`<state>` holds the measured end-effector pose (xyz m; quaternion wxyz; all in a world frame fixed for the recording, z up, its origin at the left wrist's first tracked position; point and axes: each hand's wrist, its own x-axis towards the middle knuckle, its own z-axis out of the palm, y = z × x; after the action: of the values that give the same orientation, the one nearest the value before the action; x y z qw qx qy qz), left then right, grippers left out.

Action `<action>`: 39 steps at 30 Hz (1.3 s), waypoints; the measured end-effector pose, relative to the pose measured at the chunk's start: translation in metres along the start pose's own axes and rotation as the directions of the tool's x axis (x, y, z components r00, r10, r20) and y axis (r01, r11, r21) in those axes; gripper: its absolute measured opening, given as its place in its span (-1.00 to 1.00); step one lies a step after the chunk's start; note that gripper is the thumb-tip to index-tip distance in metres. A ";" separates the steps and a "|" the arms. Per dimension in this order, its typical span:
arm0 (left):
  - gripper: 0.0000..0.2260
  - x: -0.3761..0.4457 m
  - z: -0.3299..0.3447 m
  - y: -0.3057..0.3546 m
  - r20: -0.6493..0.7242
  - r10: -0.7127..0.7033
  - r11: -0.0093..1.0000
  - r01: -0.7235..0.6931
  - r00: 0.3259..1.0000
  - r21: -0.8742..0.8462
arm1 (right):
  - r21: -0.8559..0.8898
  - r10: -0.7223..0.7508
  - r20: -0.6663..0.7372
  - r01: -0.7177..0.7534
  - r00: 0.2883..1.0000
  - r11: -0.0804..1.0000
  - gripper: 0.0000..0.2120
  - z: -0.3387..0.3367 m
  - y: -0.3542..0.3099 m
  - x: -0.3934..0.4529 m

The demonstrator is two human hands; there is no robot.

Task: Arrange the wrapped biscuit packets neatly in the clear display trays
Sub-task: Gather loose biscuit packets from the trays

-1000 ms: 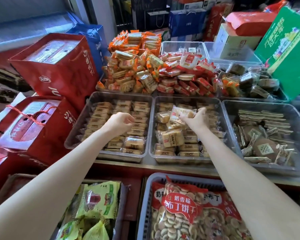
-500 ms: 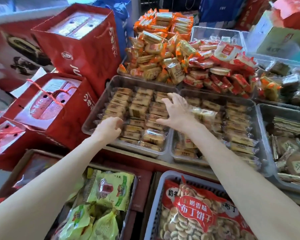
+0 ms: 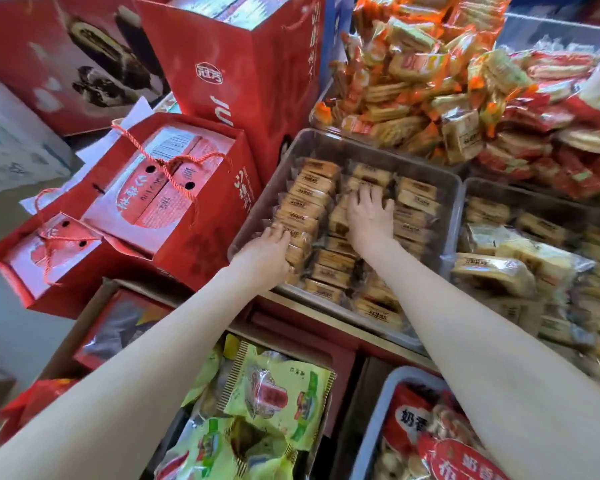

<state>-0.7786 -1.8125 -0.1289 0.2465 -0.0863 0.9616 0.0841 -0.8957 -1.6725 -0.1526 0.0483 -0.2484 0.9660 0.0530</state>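
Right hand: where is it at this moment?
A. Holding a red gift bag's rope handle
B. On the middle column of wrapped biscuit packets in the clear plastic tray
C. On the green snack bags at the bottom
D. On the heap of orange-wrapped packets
B: the right hand lies palm down, fingers spread, on the middle column of brown wrapped biscuit packets in the clear plastic tray.

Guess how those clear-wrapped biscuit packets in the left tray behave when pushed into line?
The biscuit packets look like blocky slabs standing in rows, so they probably slide stiffly rather than flop. Glossy film suggests slippery. The right hand lies flat on the middle row in the clear tray; hard pressing could crack biscuits.
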 end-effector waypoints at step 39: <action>-0.96 -0.148 -0.110 0.143 -0.522 0.137 0.711 -0.451 0.842 -0.540 | 0.923 -0.112 -0.112 0.145 0.987 0.356 -0.41 -0.155 0.141 -0.198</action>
<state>-0.7312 -1.6776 0.0557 -0.0424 -0.0236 0.9034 0.4261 -0.8017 -1.4753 0.0360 0.1691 -0.2534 0.8063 -0.5070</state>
